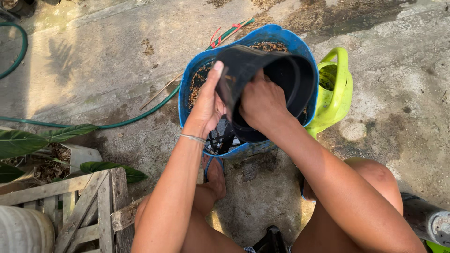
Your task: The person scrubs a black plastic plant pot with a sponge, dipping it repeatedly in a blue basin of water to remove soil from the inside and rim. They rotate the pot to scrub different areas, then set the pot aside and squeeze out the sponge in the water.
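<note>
A soft black plastic pot (276,79) is held up over a blue tub (281,37) with brown potting mix inside. My left hand (206,103) grips the pot's bent left rim, thumb pointing up. My right hand (262,103) is closed on the pot's near wall, squeezing it out of round. The pot's opening faces right and looks empty and dark. Black slotted items (222,138) lie in the tub under my hands.
A lime-green watering can (335,89) stands against the tub's right side. A green hose (117,122) runs across the concrete floor to the left. A wooden crate (79,206) and a leafy potted plant (42,145) sit at lower left. My knees and sandalled foot (215,175) are below.
</note>
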